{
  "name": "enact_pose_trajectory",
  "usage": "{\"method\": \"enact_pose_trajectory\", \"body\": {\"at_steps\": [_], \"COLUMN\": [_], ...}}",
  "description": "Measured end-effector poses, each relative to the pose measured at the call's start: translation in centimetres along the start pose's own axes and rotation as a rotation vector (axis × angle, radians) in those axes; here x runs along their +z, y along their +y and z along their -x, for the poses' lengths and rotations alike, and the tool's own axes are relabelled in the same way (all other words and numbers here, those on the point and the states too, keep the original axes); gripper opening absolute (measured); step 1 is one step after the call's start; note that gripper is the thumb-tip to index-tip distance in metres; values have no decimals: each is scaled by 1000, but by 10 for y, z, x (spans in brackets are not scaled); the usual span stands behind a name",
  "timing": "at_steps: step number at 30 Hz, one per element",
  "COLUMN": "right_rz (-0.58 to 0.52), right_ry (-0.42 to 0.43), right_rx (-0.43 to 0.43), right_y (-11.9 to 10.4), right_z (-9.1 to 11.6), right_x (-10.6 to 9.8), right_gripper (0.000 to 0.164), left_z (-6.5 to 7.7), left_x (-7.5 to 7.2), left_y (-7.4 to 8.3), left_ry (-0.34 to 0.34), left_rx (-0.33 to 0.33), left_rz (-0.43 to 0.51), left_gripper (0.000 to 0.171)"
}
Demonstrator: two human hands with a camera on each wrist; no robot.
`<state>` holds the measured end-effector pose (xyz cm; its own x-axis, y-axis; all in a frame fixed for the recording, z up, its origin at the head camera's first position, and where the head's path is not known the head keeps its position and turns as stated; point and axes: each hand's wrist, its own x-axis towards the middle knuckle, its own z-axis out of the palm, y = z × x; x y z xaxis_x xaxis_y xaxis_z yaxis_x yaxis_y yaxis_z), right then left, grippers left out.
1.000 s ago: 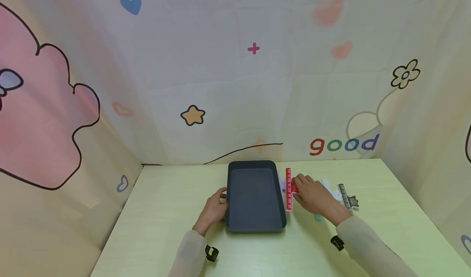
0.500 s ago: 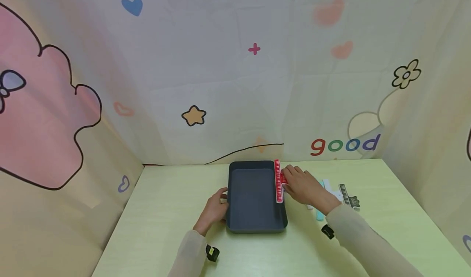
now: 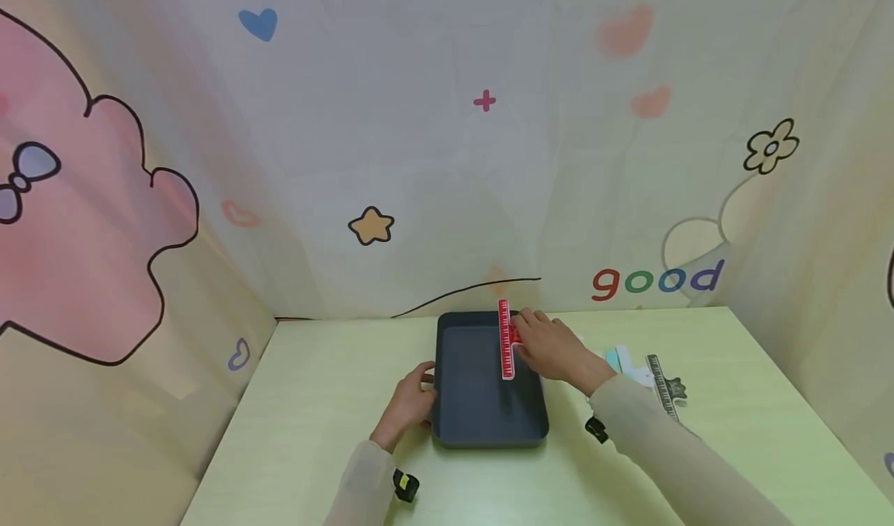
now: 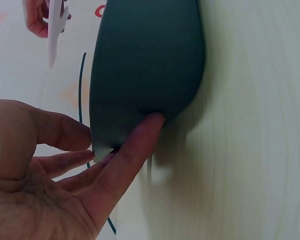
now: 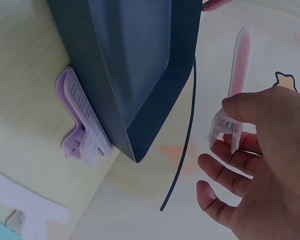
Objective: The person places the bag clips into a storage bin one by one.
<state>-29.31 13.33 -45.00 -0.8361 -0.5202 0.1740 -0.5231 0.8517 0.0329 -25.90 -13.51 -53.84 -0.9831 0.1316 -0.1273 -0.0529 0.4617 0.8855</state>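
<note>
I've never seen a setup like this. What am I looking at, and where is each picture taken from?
There is no robot here, only a person's two bare hands. The wide picture comes from a camera worn on the head; the two close ones come from cameras on the left and right wrists. On the pale table stands a dark tray, with the left hand touching its left side. The right hand pinches a red clip and holds it up over the tray. To the tray's right lie a partly hidden teal item, a white clip and a black clip; the right wrist picture also shows a purple clip close beside the tray.
</note>
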Motion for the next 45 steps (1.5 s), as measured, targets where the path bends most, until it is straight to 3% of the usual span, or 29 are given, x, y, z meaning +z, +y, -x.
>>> {"method": "enact_pose_trajectory", "body": {"at_steps": [22,34,40,45], "right_rz": [-60,-97,-124,-111], "right_ry": [-143,-234,-238,-262], "right_rx": [9,42,51,62], "right_y": [-29,-33,-38,-44], "right_z": [-44,-55,-63,-69], "right_x": [30,53,57,65], "right_gripper": [29,39,37,45], "left_z": [0,1,-1,-3], "left_x": [0,1,1,1], "left_y": [0,-2,-2,-2], "left_ry": [12,2,4,9], "left_rx": [13,-9,-21,-38], "left_rz": [4,0,9,2], "left_gripper": [57,56,56,56]}}
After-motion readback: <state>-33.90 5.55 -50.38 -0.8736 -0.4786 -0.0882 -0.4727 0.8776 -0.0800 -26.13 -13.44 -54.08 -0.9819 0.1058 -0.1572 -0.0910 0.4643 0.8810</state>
